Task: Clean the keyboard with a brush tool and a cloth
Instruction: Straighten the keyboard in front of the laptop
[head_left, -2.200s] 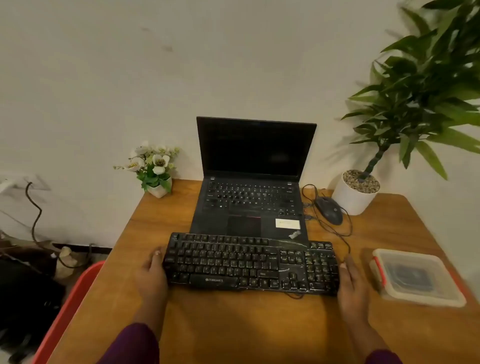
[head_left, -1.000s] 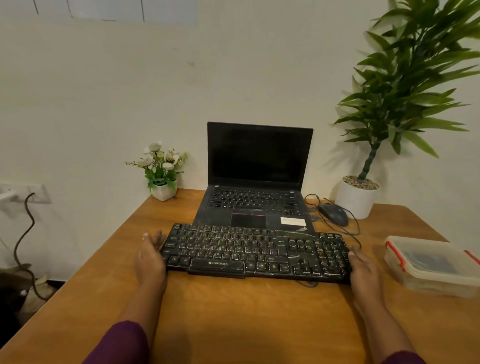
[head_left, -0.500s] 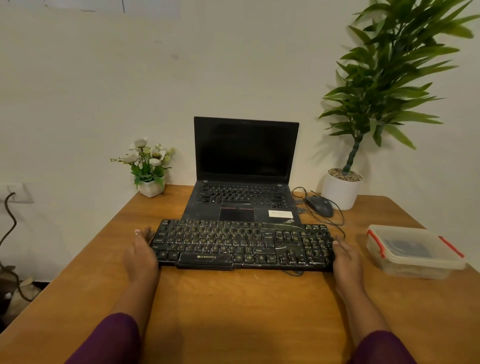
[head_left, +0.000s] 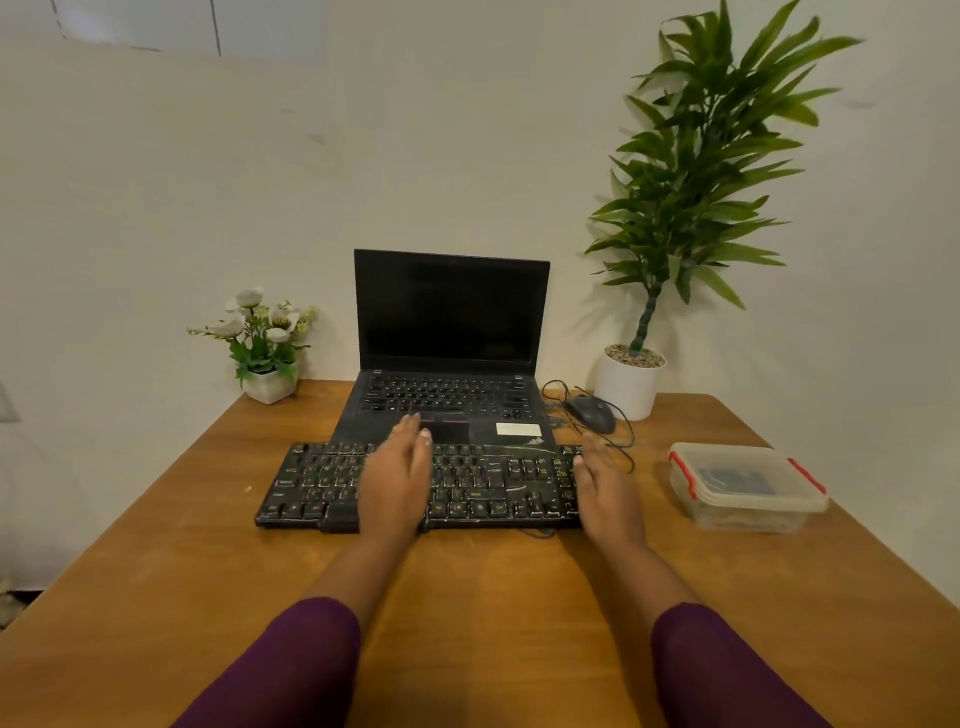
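Keyboard (head_left: 493, 483): black, full width, flat on the worktop (head_left: 467, 597) at mid-depth, just short of the laptop (head_left: 452, 312), long side parallel to the near edge.
Handling: rigid plastic slab, probably light for its length and apt to skate on the smooth wood under a brush stroke. Keycaps likely to rock or pop if levered. Loop of cable showing under the near edge, liable to tug.
Hold: best taken at the two short ends, or pinned with a flat palm on the frame while brushing between rows.
Left hand (head_left: 395, 478): released, fingers straight, over the middle keys, tips toward the laptop's palm rest. Touching or hovering, hard to tell.
Right hand (head_left: 605, 493): released, fingers straight, at the right short end.
Tools: none held. Dark item inside the clip-lid box (head_left: 753, 517) near the right edge, possibly the brush or cloth.
Change: left hand gone from the left short end to above the middle keys. Right hand about where it was, keyboard much as before.
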